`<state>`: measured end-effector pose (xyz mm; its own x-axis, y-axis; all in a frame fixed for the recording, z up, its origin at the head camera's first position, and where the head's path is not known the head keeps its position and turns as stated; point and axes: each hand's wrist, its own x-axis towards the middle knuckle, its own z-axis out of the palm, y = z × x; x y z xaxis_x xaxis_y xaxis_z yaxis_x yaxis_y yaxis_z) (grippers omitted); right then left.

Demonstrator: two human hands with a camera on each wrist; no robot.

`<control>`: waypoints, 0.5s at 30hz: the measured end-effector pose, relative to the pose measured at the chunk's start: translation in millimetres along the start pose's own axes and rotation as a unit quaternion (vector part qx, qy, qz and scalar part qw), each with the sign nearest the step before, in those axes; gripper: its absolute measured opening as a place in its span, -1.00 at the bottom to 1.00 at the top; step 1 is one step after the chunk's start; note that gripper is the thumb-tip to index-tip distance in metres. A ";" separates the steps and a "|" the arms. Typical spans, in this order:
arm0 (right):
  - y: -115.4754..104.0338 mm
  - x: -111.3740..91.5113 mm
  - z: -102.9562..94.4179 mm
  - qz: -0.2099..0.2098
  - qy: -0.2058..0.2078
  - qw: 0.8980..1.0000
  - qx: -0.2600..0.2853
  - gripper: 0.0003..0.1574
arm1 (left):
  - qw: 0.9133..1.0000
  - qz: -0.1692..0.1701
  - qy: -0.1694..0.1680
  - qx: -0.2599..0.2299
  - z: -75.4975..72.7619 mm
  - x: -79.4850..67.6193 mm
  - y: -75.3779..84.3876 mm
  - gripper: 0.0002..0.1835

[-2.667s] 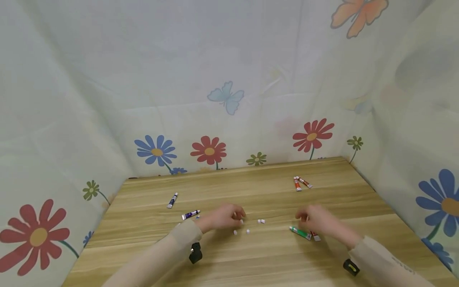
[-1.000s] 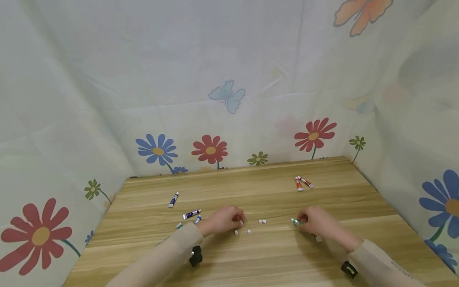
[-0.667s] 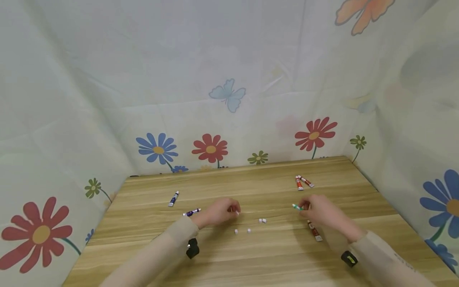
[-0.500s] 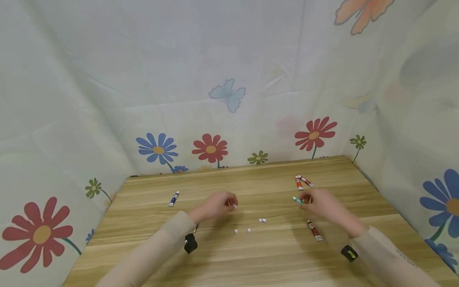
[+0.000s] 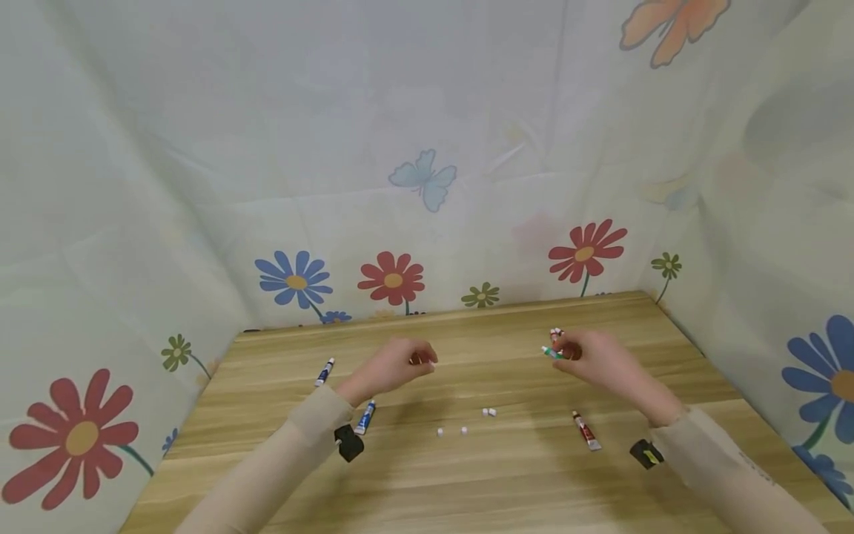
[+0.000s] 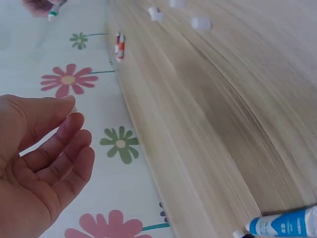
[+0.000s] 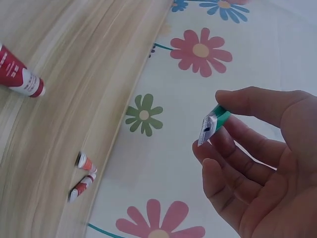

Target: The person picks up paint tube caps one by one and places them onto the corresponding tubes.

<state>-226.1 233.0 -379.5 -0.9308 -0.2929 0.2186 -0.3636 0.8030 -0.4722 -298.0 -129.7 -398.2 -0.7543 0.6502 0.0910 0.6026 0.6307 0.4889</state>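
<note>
My left hand point(image 5: 394, 366) is raised above the table, pinching a small white cap point(image 6: 75, 110) between thumb and index finger; most of the cap is hidden by the fingertips. To the right, my right hand point(image 5: 603, 363) holds a green paint tube point(image 7: 216, 122) by thumb and fingers, its flat crimped end showing in the right wrist view. In the head view the tube's narrow end points left, towards the other hand. Several loose white caps, among them one cap point(image 5: 464, 430) near the middle, lie on the wooden table point(image 5: 494, 482) between the hands.
A blue paint tube point(image 5: 365, 417) lies beside the left forearm, a dark blue tube point(image 5: 324, 372) farther back. One dark red tube point(image 5: 586, 430) is below the right hand. Two orange-red tubes point(image 7: 84, 173) lie near the back edge. A flowered curtain point(image 5: 480, 237) surrounds the table.
My right hand has picked up the green tube from beside the dark red one and lifted it. My left hand has risen from the caps with one in its fingertips, moving slightly left.
</note>
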 end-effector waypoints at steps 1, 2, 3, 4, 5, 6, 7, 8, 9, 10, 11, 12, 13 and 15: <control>-0.9 0.4 0.7 -0.001 0.002 1.000 0.001 -0.84 | 1.000 0.003 0.002 -0.007 -0.2 -0.3 1.3 -0.89; -1.7 0.9 1.3 -0.002 0.005 1.000 0.002 -0.84 | 1.000 0.003 0.005 -0.013 -0.8 -0.5 2.8 -0.89; -2.9 1.5 1.8 -0.005 0.008 1.000 0.003 -0.84 | 1.000 0.004 0.010 -0.017 -1.6 -0.5 4.4 -0.88; -4.0 2.2 2.1 -0.007 0.010 1.000 0.006 -0.85 | 1.000 0.006 0.015 -0.022 -2.5 -0.3 5.9 -0.88; -5.4 2.8 2.3 -0.007 0.013 1.000 0.008 -0.85 | 0.999 0.007 0.021 -0.027 -3.7 -0.1 7.6 -0.87; -6.8 3.6 2.5 -0.007 0.015 1.000 0.011 -0.85 | 0.999 0.010 0.028 -0.033 -5.3 0.0 9.5 -0.86; -8.4 4.2 2.7 -0.008 0.017 1.000 0.013 -0.85 | 0.999 0.009 0.034 -0.040 -6.9 0.0 11.3 -0.86; -10.1 4.9 3.1 -0.011 0.020 1.000 0.016 -0.84 | 0.998 0.009 0.039 -0.045 -8.9 -0.3 13.7 -0.85; -11.9 5.8 3.6 -0.013 0.022 1.000 0.019 -0.83 | 0.998 0.008 0.044 -0.050 -10.7 -0.7 16.2 -0.85; -14.0 6.5 4.2 -0.015 0.024 0.999 0.022 -0.82 | 0.997 0.011 0.049 -0.059 -12.6 -1.2 18.9 -0.85; -15.9 7.3 4.8 -0.017 0.028 0.999 0.024 -0.81 | 0.996 0.012 0.053 -0.066 -14.4 -1.9 22.0 -0.85; -18.1 8.0 5.3 -0.019 0.032 0.999 0.027 -0.79 | 0.995 0.015 0.057 -0.075 -16.0 -2.5 25.0 -0.85; -20.4 8.4 5.7 -0.022 0.036 0.999 0.029 -0.78 | 0.995 0.015 0.061 -0.082 -17.6 -3.3 28.4 -0.85; -25.7 9.2 5.4 -0.025 0.045 0.998 0.036 -0.77 | 0.993 0.016 0.068 -0.097 -20.6 -4.3 35.4 -0.84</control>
<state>-225.5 206.9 -370.0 -0.9053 -0.2810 0.3185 -0.4145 0.7483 -0.5180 -278.8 -118.8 -363.4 -0.7719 0.5968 0.2188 0.5750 0.5088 0.6407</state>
